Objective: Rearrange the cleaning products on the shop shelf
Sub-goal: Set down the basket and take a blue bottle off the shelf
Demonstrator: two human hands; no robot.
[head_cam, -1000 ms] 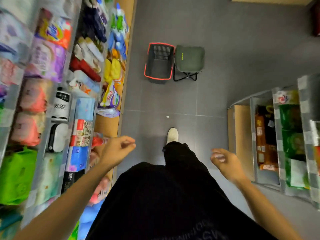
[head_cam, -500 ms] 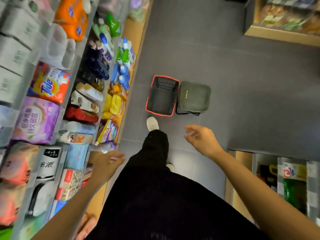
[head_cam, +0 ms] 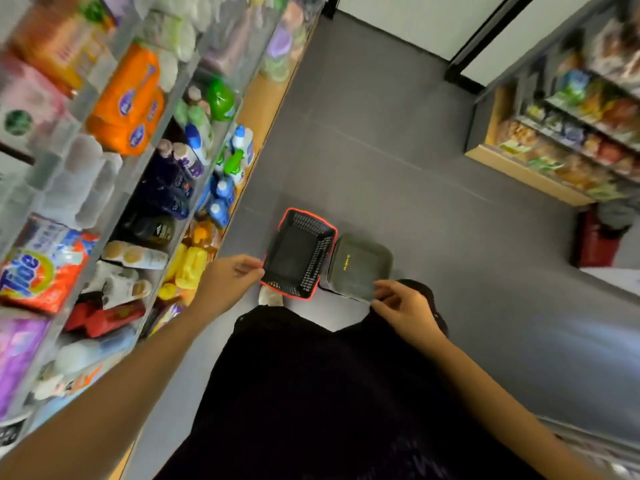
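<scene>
The shop shelf (head_cam: 242, 123) runs along the left, packed with cleaning products: blue-capped bottles (head_cam: 221, 199), green spray bottles (head_cam: 233, 164), yellow bottles (head_cam: 188, 265), dark purple bottles (head_cam: 173, 181) and an orange-red Tide bag (head_cam: 38, 268). My left hand (head_cam: 230, 277) hangs in the aisle beside the lower shelves, fingers loosely curled, holding nothing. My right hand (head_cam: 403, 311) is in front of me over the floor, fingers relaxed and empty.
A black shopping basket with a red rim (head_cam: 299, 252) stands on the grey floor ahead, next to a dark green folding stool (head_cam: 360, 266). A snack shelf (head_cam: 561, 133) lines the far right. A red object (head_cam: 595, 244) sits by the right wall.
I have walked forward along the aisle; the basket and stool are nearer. Both hands have swung up and forward, still empty.
</scene>
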